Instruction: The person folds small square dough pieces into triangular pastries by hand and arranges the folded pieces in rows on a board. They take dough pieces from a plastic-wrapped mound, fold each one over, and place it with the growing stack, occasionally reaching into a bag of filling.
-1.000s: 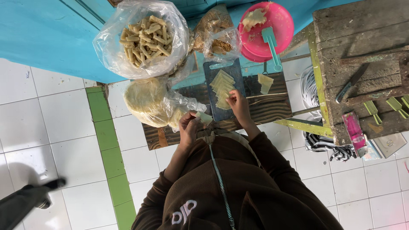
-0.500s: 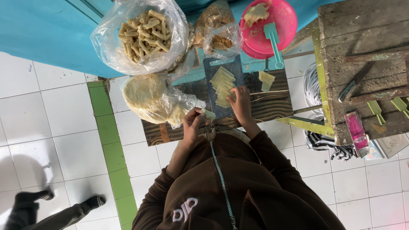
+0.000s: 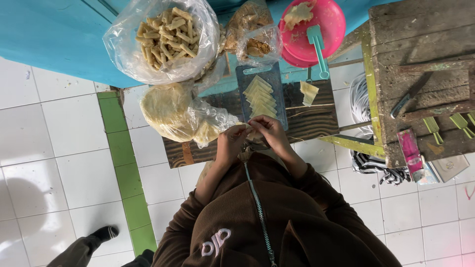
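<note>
My left hand (image 3: 229,144) and my right hand (image 3: 268,131) meet over the near edge of a low dark wooden table (image 3: 321,123). Together they pinch a small pale dough strip (image 3: 250,132) between the fingertips. Just beyond them a grey cutting board (image 3: 247,73) carries several pale yellow strips (image 3: 261,95). One more strip (image 3: 309,92) lies on the table to the right of the board. To the left of my hands a clear bag of round flat wrappers (image 3: 166,111) rests on the table.
A big clear bag of rolled sticks (image 3: 166,34) and a smaller bag (image 3: 250,29) sit at the back. A pink bowl (image 3: 331,24) holds filling and a teal spatula (image 3: 319,49). A worn wooden bench (image 3: 420,74) with a knife (image 3: 405,101) stands right. Another person's foot (image 3: 101,232) is lower left.
My right hand has drawn back from the cutting board and joined the left hand on the strip. The other person's foot has moved along the floor at lower left.
</note>
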`<action>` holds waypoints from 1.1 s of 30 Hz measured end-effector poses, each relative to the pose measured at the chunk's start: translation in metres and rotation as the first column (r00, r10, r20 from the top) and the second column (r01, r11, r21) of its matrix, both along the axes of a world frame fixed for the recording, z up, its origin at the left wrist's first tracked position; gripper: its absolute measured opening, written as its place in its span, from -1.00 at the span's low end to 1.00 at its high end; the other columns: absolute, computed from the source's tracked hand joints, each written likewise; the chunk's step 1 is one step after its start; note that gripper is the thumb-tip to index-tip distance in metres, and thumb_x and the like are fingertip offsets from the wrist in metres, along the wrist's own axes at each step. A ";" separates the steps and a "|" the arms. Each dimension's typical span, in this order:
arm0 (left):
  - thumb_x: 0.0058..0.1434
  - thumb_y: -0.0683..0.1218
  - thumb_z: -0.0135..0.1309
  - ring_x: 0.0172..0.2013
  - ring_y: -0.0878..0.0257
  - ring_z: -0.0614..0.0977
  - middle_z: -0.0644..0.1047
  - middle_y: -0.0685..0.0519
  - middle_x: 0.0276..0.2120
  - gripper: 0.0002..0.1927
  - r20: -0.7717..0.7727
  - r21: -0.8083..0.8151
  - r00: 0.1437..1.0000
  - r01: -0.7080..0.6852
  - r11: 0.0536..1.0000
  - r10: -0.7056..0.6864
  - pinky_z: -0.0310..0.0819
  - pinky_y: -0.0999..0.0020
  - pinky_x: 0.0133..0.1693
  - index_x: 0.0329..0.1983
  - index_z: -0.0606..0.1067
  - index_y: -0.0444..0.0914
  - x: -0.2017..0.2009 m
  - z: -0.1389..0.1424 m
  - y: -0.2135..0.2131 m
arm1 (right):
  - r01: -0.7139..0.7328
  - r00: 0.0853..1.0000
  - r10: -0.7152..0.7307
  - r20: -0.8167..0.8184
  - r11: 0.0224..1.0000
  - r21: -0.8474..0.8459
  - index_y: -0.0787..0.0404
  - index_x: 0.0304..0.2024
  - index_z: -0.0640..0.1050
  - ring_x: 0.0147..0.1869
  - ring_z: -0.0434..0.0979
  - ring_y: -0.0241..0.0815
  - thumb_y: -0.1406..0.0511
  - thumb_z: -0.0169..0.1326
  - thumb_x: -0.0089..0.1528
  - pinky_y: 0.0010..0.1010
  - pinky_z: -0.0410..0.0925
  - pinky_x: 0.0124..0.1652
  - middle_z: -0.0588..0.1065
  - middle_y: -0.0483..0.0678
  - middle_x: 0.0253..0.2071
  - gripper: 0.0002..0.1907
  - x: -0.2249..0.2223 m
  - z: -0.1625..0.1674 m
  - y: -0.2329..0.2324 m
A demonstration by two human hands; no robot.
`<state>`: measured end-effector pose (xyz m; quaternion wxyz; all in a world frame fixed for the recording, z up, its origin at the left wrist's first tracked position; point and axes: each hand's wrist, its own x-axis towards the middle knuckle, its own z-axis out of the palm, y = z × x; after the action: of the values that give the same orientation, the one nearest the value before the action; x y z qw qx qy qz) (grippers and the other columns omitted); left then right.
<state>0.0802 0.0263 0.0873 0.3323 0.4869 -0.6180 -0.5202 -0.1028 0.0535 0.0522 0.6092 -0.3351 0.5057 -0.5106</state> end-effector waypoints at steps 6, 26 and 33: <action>0.23 -0.11 0.24 -0.40 0.22 0.69 0.66 -0.06 -0.37 -0.80 0.139 -0.102 0.990 0.033 0.994 -0.019 0.54 0.36 -0.32 -0.14 0.64 -0.32 0.007 0.006 -0.005 | -0.096 0.992 0.095 -0.080 0.995 -0.012 0.40 -0.02 0.60 -0.07 0.63 -0.36 0.35 0.16 0.32 -0.55 0.48 -0.06 0.63 -0.05 -0.16 -0.76 -0.003 -0.014 0.001; 0.36 -0.16 -0.12 -0.42 0.44 0.37 0.35 0.17 -0.45 -0.89 -0.639 0.553 0.612 -0.056 0.831 0.466 0.30 0.51 -0.35 -0.32 0.35 -0.24 0.036 -0.047 -0.012 | 0.010 0.953 0.041 -0.299 0.986 0.167 0.25 -0.03 0.61 -0.27 0.58 -0.25 0.28 0.16 0.32 -0.42 0.47 -0.25 0.60 -0.03 -0.22 -0.78 -0.041 -0.091 -0.023; 0.37 -0.19 0.07 -0.54 0.43 0.40 0.39 0.17 -0.48 -0.79 -0.508 0.479 0.763 -0.135 0.868 0.399 0.35 0.49 -0.50 -0.34 0.30 -0.19 0.031 -0.041 -0.016 | -0.052 0.572 -0.201 -0.796 0.959 -0.279 0.20 0.00 0.55 -0.21 0.62 0.03 0.42 0.11 0.26 -0.27 0.45 -0.22 0.58 0.14 -0.16 -0.76 -0.017 -0.084 -0.018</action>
<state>0.1115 0.0107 0.0466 0.4692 0.4440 -0.2806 -0.7099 -0.1194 0.0358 -0.0316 0.2329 -0.5910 0.6679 -0.3880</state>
